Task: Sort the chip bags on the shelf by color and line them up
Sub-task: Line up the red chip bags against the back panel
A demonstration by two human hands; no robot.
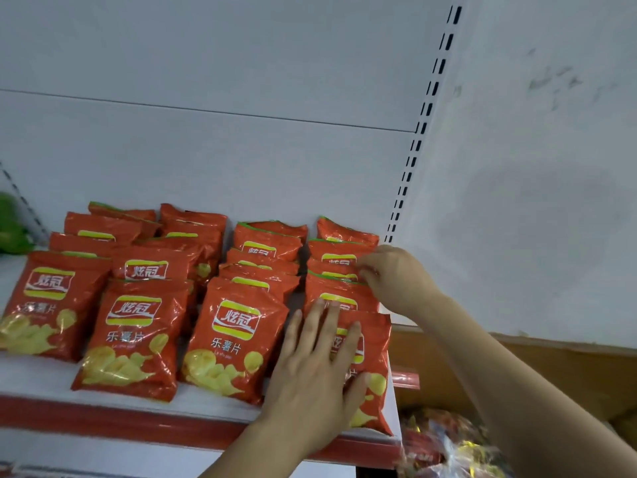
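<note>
Your left hand (315, 377) lies flat, fingers straight and spread, on the front glossy red chip bag (370, 367) of the rightmost row on the white shelf with a red front edge (103, 420). Your right hand (396, 279) pinches the corner of a red bag further back (336, 258) in that row. Four rows of red bags fill the shelf.

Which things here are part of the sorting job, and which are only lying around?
Part of the job:
- red chip bags in rows on the shelf
- front right bag under the left hand
- right hand at the bags behind it

Lying around:
- green item, far left
- bag of snacks below
</note>
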